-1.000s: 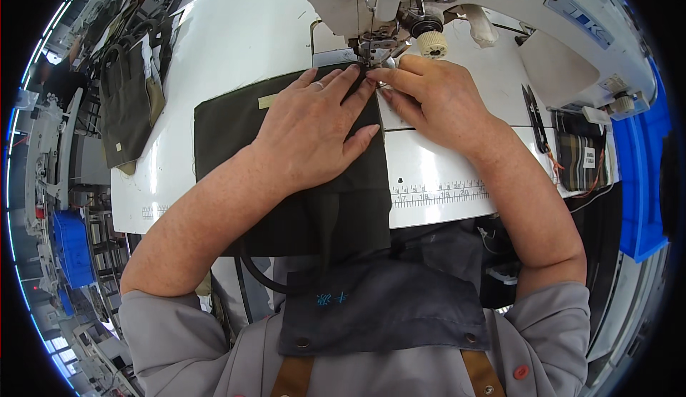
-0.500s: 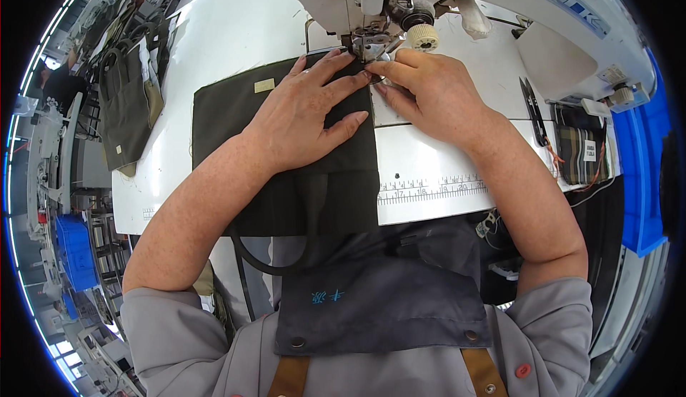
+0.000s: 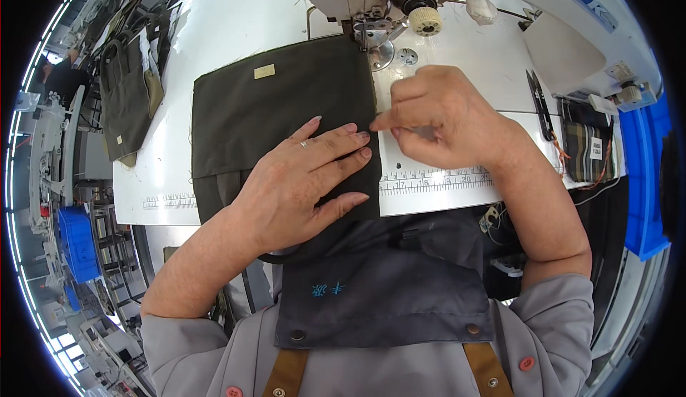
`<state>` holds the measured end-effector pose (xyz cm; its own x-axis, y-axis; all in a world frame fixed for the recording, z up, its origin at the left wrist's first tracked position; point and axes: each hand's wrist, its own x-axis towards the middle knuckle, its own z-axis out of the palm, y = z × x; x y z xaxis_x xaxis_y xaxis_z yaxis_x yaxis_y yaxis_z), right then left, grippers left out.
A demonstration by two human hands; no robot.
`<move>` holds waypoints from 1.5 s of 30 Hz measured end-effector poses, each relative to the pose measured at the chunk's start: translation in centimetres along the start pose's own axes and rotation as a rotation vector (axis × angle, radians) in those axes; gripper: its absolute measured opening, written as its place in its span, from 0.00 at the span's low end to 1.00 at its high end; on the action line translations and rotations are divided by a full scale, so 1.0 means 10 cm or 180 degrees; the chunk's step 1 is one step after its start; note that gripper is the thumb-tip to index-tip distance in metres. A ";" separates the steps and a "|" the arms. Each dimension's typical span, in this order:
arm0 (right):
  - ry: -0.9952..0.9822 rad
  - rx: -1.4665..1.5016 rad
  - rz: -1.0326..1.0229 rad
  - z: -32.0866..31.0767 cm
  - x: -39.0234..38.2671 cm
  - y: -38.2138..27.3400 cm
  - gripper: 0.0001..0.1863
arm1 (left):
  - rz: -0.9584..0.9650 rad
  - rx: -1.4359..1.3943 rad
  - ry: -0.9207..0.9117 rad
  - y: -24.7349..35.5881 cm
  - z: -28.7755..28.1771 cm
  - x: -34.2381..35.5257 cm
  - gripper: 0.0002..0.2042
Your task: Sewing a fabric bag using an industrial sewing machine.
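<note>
A dark olive fabric bag piece (image 3: pixel 286 115) with a small pale label (image 3: pixel 264 72) lies flat on the white sewing table (image 3: pixel 457 97). Its far right corner is at the presser foot (image 3: pixel 368 36) of the sewing machine. My left hand (image 3: pixel 293 186) rests on the fabric, palm down, fingers spread near the right edge. At that same edge is my right hand (image 3: pixel 446 118), its index fingertip against the cloth and the other fingers curled in. Whether those curled fingers hold anything is hidden. Part of a dark strap shows below my left wrist.
Black scissors (image 3: pixel 541 104) lie at the right, beside folded striped cloth (image 3: pixel 587 143). A similar olive bag (image 3: pixel 125 97) hangs over the table's left side. Blue bins (image 3: pixel 77 243) stand on both sides. A printed ruler (image 3: pixel 436 181) runs along the near edge.
Both hands have slid back toward me along the fabric's right edge, away from the needle area. The bag piece has shifted slightly, its strap now mostly covered.
</note>
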<state>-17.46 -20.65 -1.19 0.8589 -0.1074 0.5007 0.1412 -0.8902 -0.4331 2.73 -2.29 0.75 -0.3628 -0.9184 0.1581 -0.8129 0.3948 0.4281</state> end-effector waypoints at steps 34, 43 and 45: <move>0.0131 -0.1029 0.0972 0.06 0.03 0.14 0.14 | 0.0065 0.0201 0.0575 -1.19 -0.14 0.80 0.15; 0.0271 -0.0974 0.0969 0.03 -0.02 0.19 0.10 | -0.0139 0.0127 0.0266 -0.72 -0.12 0.24 0.20; 0.0299 -0.0916 0.0930 0.05 -0.01 0.19 0.10 | -0.0130 -0.0024 -0.0022 -0.48 -0.15 -0.03 0.26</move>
<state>-17.06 -22.14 -2.47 0.7919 -0.4018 0.4598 -0.2565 -0.9022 -0.3466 7.42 -3.90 0.02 -0.3324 -0.9335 0.1342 -0.8237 0.3567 0.4408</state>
